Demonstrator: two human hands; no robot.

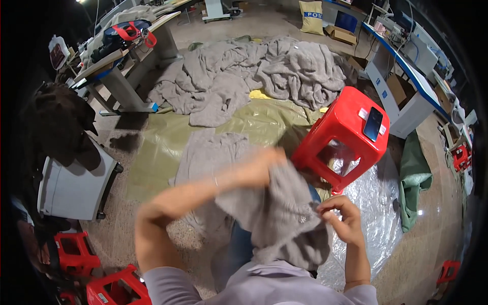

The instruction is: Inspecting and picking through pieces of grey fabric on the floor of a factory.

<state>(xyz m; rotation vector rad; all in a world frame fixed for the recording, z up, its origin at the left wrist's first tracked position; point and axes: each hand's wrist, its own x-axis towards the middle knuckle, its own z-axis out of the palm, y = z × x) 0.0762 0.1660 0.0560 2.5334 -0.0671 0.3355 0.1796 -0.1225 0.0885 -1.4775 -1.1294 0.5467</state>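
A piece of grey knitted fabric [292, 218] lies bunched over my lap. Its right edge is pinched between the thumb and fingers of my right hand [344, 219]. Across the top of the piece reaches my left hand [267, 163], blurred by motion, so its fingers and their grip do not show clearly. Another grey knitted piece [203, 150] is spread on the floor just beyond my left forearm. Farther off, a large heap of the same knitwear [300, 68] rests on an olive plastic sheet [157, 152].
A red plastic stool [348, 134] with a dark phone [373, 124] on top stands at right, beside clear plastic sheeting [366, 218]. More red stools [119, 288] are at lower left, near a white wheeled cabinet [73, 185]. Workbenches [406, 76] flank both sides.
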